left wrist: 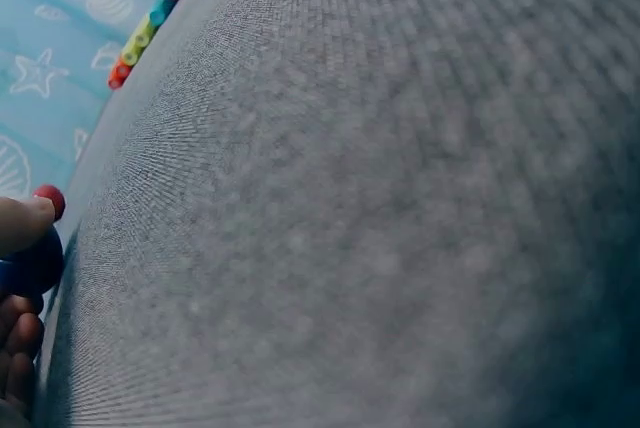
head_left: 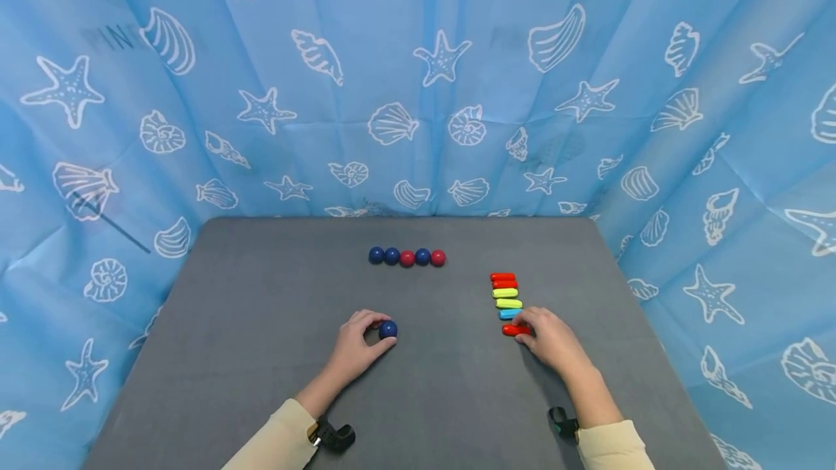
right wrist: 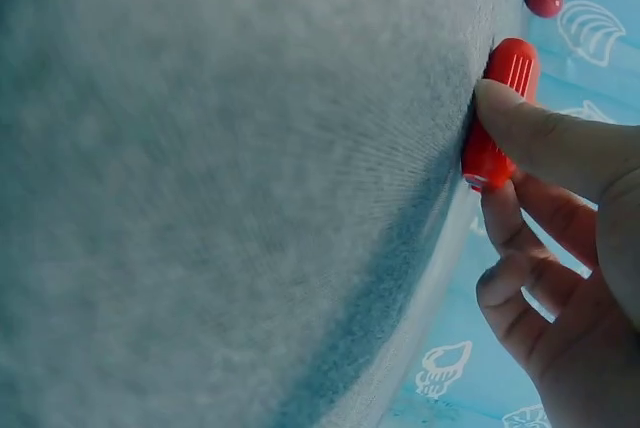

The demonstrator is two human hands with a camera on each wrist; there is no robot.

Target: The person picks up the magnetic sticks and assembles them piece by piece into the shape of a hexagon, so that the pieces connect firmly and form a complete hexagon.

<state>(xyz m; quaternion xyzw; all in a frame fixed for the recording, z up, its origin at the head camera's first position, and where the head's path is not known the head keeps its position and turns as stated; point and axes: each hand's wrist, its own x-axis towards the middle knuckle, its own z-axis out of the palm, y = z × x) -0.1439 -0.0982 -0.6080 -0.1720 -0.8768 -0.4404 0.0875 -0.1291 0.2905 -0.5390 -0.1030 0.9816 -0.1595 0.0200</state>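
My left hand point(head_left: 355, 345) holds a dark blue ball point(head_left: 388, 329) between thumb and fingers, low over the grey table. In the left wrist view only part of that ball point(left wrist: 38, 266) shows, with the thumb over it. On the right side, my right hand point(head_left: 548, 336) pinches a stubby red stick point(head_left: 514, 330), shaped like a small marker, by its near end. The right wrist view shows ridges on the red stick point(right wrist: 512, 73) and my thumb across it. Just beyond it lies a blue stick point(head_left: 509, 315), the nearest of a column of similar sticks.
Farther up the column are two yellow sticks point(head_left: 505, 293) and two red sticks point(head_left: 503, 277). A row of several dark blue and red balls point(head_left: 407, 259) lies toward the back of the table point(head_left: 274, 274). A blue shell-patterned curtain point(head_left: 392, 165) hangs behind and beside it.
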